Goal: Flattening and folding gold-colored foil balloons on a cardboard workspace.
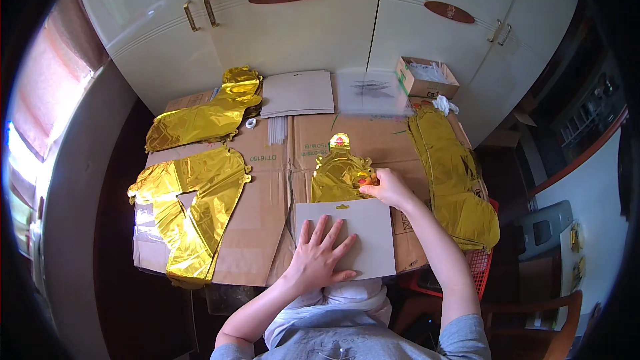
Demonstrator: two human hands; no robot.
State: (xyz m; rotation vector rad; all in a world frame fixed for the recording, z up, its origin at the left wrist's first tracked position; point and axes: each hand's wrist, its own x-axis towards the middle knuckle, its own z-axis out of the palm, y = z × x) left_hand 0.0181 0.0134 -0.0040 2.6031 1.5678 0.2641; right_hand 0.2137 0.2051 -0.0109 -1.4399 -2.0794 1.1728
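My left hand (321,253) lies flat with its fingers spread on a light grey card (372,243) that has a small hanging slot near its top edge. Above the card, a gold foil balloon (333,180), flat and uninflated, reaches out from beyond its top edge; its lower part is hidden. My right hand (387,188) pinches the right edge of this balloon between thumb and fingers. Both lie on a flattened brown cardboard sheet (257,240) that covers the table.
Flat gold foil balloons lie at left (207,193), back left (200,120) and right (447,173). Behind them are a stack of grey cards (298,95), clear plastic bags (370,90) and a small open box (427,83). White strips (277,131) lie mid-table. Cabinets (287,33) stand behind.
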